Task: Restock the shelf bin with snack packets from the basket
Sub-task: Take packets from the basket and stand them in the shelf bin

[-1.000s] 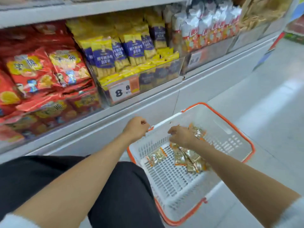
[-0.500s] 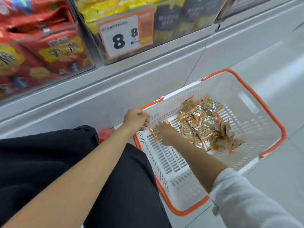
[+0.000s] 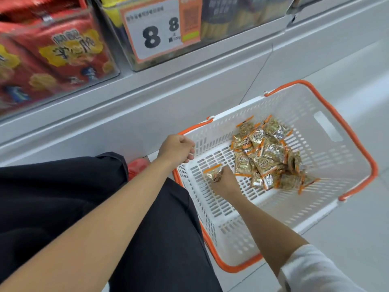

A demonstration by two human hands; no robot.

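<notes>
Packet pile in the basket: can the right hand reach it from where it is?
Probably yes. The right hand is inside the basket, holding one loose packet, and the packet pile lies right beside it with nothing between.

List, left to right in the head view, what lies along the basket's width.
Left hand → loose packet → pile of packets → basket's orange handle.

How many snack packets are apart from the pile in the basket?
1: the packet held by the right hand, near the left wall of the basket. The rest sit in one pile further right; it may hide others.
</notes>
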